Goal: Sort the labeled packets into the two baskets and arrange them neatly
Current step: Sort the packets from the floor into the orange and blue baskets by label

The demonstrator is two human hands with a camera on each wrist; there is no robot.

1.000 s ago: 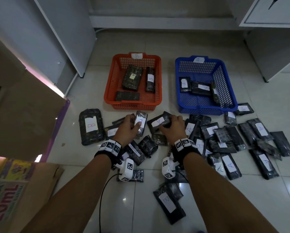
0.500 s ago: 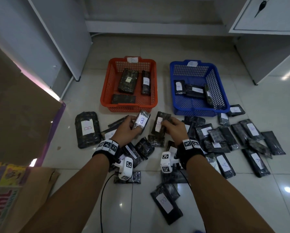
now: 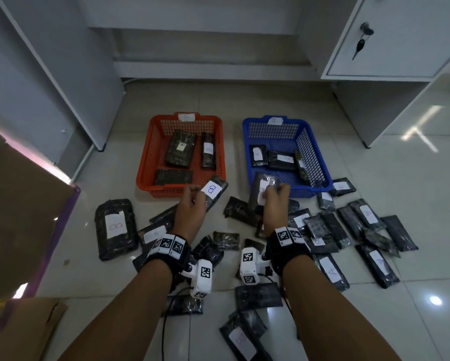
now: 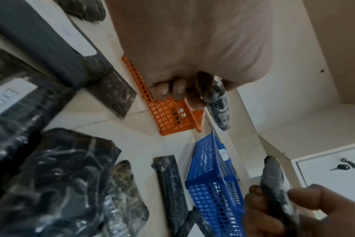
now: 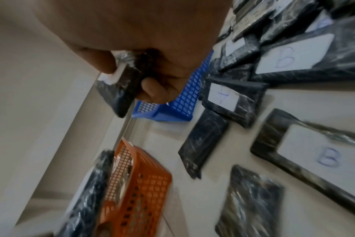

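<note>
My left hand [image 3: 192, 201] grips a dark packet labelled B [image 3: 213, 190] [image 4: 215, 99], lifted just in front of the orange basket [image 3: 145, 178] [image 4: 168, 115]. That basket holds three dark packets, two with B labels showing. My right hand [image 3: 274, 198] [image 5: 152, 77] grips another dark white-labelled packet [image 3: 263, 188] [image 5: 120, 89] at the near rim of the blue basket [image 3: 247, 136] [image 5: 184, 102]. Its letter is hidden by my fingers. The blue basket holds three packets, one showing an A label. Several more labelled packets [image 3: 370, 230] lie on the tiled floor.
A large packet marked B [image 3: 115, 227] lies left of my arms. Cardboard boxes [image 3: 23, 204] stand along the left. White cabinets [image 3: 390, 48] rise behind and to the right of the baskets, one with a key in its lock. Wrist camera cables [image 3: 164, 332] trail between my arms.
Both hands have lifted their packets off the floor pile and moved forward, the left toward the orange basket, the right up to the blue basket's near rim. The head view tilted upward.
</note>
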